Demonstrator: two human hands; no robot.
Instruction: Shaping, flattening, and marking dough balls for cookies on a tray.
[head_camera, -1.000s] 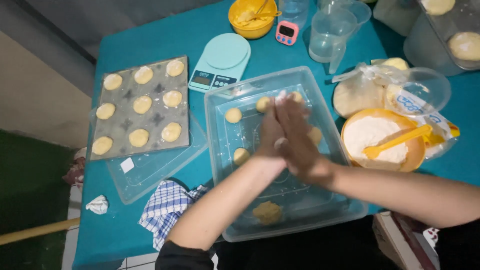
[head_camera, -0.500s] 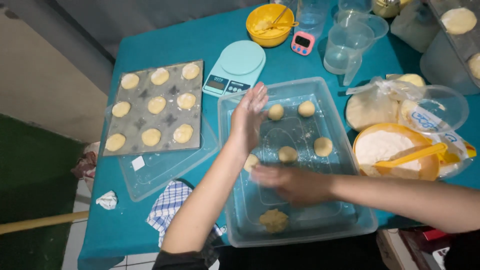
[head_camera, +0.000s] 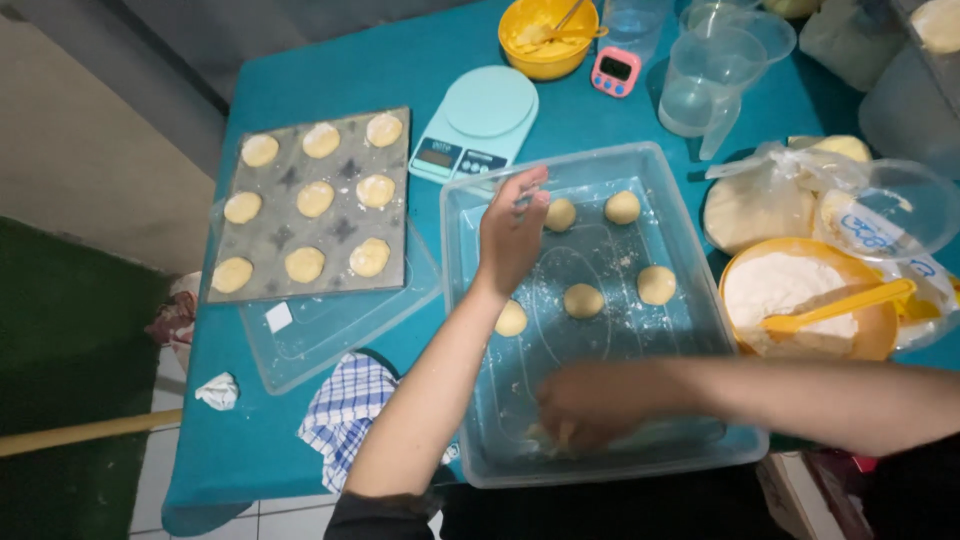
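A: Where are the hands?

B: Both are inside the clear plastic tub (head_camera: 690, 240). The left hand (head_camera: 512, 235) is raised over its far left corner, fingers loosely spread and holding nothing. The right hand (head_camera: 580, 405) is low at the near end, blurred, fingers curled down onto a lump of dough (head_camera: 545, 437). I cannot tell whether it has closed on the lump or only presses it.

A: And the rest of the dough?

B: Five dough balls (head_camera: 583, 300) lie on the floured tub floor, beyond the right hand. Two are just right of the left hand's fingertips, one lies beside the left wrist, and two lie between the hands, toward the right wall.

A: What is the surface?

B: A table with a teal cloth (head_camera: 330, 70). Left of the left hand, outside the tub, a grey baking tray (head_camera: 345, 230) carries nine flattened dough rounds and rests on a clear lid (head_camera: 330, 330). Beyond the left hand's fingertips stands a pale green kitchen scale (head_camera: 478, 120), and farther back a yellow bowl (head_camera: 548, 40), a small pink timer (head_camera: 614, 72) and a clear measuring jug (head_camera: 705, 85).

A: To the right?

B: An orange bowl of flour (head_camera: 800, 300) with a yellow scoop, beyond the right forearm. Near the left elbow lies a blue checked cloth (head_camera: 345, 410).

A: The room?

B: Dim; a beige wall on the left, dark green floor covering below it, white tiles at the table's near edge.
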